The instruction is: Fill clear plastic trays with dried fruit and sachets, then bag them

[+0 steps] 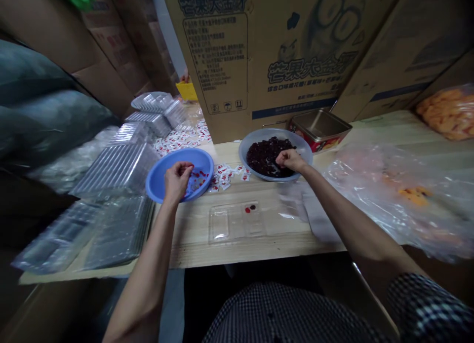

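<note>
My left hand (178,180) is over the near side of a blue plastic basin (152,180) with small red pieces (200,175) in it. Its fingertips are pinched together, and a bit of red shows at them. Across the table, my right hand (291,160) reaches into a pale translucent bowl (306,158) of dark brown pieces (272,153). Those fingers are closed too; what they hold, if anything, is hidden. Between my forearms lies a clear plastic tray (231,232), with one red piece (248,210) and one dark piece (253,207) in its right part.
Stacks of clear trays (114,170) fill the left side. Small printed packets (224,175) are scattered between basin and bowl. Behind stand large cartons (229,86) and an open red tin (322,143). A clear bag (374,185) with orange pieces covers the right.
</note>
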A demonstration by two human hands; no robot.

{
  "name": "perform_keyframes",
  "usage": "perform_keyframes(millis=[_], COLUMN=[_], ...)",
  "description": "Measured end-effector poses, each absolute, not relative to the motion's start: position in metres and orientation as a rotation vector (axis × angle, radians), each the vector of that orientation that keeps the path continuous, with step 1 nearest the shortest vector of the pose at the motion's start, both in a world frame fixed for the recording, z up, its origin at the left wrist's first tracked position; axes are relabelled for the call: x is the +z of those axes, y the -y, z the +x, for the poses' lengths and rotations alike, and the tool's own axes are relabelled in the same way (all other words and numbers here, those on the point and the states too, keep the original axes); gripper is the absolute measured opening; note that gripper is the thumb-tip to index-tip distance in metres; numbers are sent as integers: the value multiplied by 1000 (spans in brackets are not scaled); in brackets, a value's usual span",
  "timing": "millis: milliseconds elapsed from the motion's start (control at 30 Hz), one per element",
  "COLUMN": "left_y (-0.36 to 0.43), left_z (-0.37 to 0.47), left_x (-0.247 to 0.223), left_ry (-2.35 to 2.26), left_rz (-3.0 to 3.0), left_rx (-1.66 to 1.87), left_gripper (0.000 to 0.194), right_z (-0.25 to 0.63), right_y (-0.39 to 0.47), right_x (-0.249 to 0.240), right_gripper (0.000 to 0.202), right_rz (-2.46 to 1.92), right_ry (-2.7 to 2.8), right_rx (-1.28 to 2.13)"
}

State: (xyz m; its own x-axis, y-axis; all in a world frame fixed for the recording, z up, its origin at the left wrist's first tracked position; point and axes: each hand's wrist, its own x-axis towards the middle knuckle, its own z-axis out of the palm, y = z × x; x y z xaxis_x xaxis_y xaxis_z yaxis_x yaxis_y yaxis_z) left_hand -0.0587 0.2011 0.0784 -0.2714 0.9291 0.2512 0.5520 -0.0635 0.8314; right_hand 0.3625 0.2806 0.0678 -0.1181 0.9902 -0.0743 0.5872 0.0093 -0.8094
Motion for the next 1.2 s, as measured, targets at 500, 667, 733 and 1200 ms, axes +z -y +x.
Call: perform_keyframes(millis=[500,667,733,1200], left_y=[-55,-62,-75,-259], left_z=[99,71,34,-96], left_x=[15,41,62,64], left_ry=[-1444,-1514,-1671,-2175], left_rz=[2039,2194,2174,1767], left_rx=[901,1035,1208,-156], left_gripper=[9,19,19,64], right_z=[271,290,308,314], right_y=[-76,-80,-80,-68], right_x=[1,14,24,50], right_gripper=[11,12,12,17], right_rz=[-1166,-1083,-1134,-1230], right_ry=[1873,1933,1863,1769], right_rx=[823,628,606,741])
